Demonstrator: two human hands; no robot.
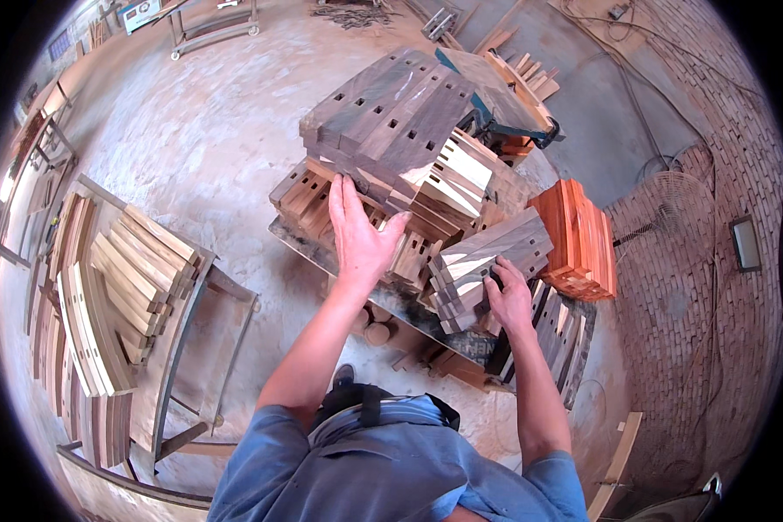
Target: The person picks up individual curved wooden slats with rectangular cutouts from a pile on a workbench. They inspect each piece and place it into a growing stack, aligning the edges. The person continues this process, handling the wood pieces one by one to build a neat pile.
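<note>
My left hand (pixel 361 239) is stretched out flat, thumb apart, with its fingertips at the front edge of a large stack of dark wooden boards (pixel 383 104). Rows of small square holes run across the boards' tops. My right hand (pixel 511 303) rests on the near right part of a smaller stack of dark wooden pieces (pixel 487 252); its thumb and fingers are apart. Between the two stacks, several pale-faced wooden pieces with slots (pixel 455 174) lie side by side. Below the large stack are more brown slotted pieces (pixel 304 196).
The stacks stand on a low bench (pixel 300 248). Reddish-orange boards (pixel 574 239) are piled at its right, near a brick wall (pixel 696 348) and a fan (pixel 670 200). A metal-framed table (pixel 178 365) at left bears curved wooden pieces (pixel 139 270). Behind stands a blue-edged machine (pixel 496 87).
</note>
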